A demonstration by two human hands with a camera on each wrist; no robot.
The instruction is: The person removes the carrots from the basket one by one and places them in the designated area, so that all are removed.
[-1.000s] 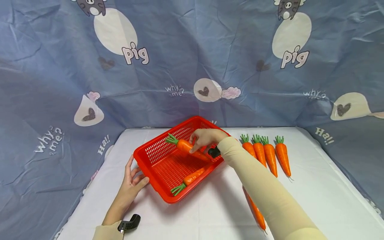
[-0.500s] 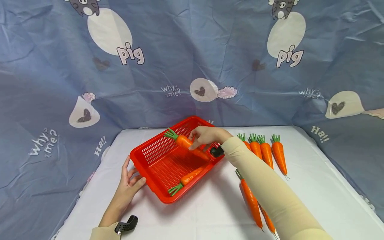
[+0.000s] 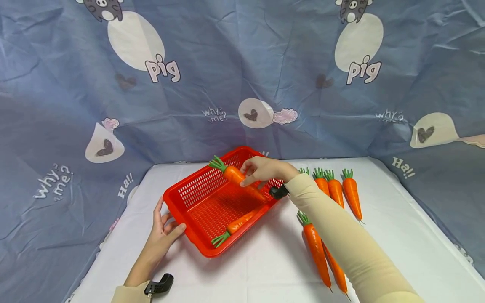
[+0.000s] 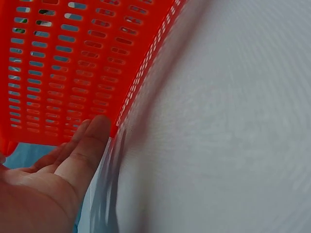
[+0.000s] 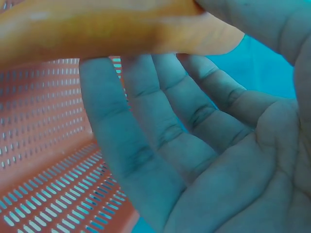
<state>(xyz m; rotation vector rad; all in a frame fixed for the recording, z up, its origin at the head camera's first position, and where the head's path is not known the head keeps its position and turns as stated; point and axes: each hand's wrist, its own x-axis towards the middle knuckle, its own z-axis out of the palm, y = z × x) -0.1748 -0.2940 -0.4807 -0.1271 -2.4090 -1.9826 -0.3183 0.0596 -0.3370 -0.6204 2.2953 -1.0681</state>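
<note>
My right hand pinches an orange carrot with green stems between thumb and fingertips, above the inside of a red plastic basket. The carrot is tilted, stems up to the left and its lower end near the basket's right wall. In the right wrist view, the fingertips meet the carrot's side. A second carrot lies in the basket along the near wall. My left hand holds the basket's left end, thumb at the rim; in the left wrist view its fingers lie against the slotted outer wall.
Several carrots lie in a row at the table's right side, partly hidden by the right sleeve. Two more carrots lie nearer the front. A blue printed cloth rises behind the white table.
The head view has shifted slightly. The right hand has lifted the pinched carrot slightly, its stems now higher over the basket. The left hand stays at the basket's end.
</note>
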